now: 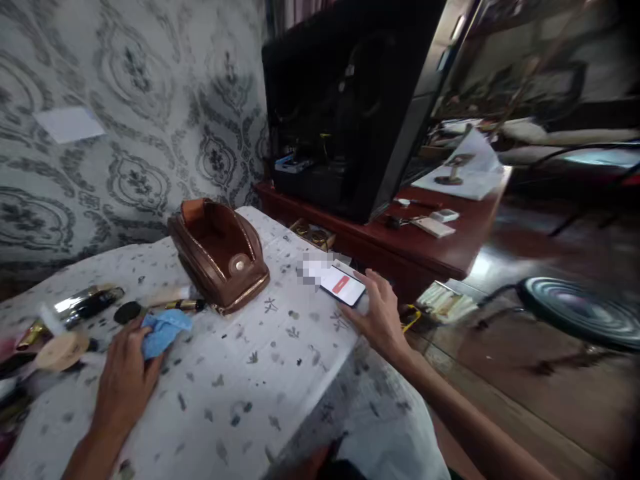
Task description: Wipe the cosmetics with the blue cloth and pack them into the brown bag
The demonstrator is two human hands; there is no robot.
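Currently, left hand (pixel 125 373): low at left of the frame, fingers and thumb closed on a crumpled blue cloth (pixel 167 330); the forearm is cut off by the bottom edge.
Right hand (pixel 381 312): right of centre, narrowed around the near end of a smartphone (pixel 343 285), thumb below and fingers above; its forearm leaves the frame at lower right.
Smartphone: just right of centre, screen lit with a red block, at the right edge of the counter (pixel 235 380); whether it rests there or is lifted is hard to tell.
Counter edges: one side slants from the centre toward the right hand, then the front edge cuts back to bottom centre.
Room between hands: a broad stretch of leaf-patterned white covering.
Brown bag (pixel 219 259): left of centre, gaping open, inside too shadowed to read.
Cosmetics (pixel 60 351): crowded at the left edge, partly cut off and blurred.
Television (pixel 345 120): upper centre, top cut off, standing on a reddish cabinet (pixel 440 250).
Stool (pixel 583 310): at right, rim cut by the frame.
Pixelation: masks the patch by the smartphone's far end.
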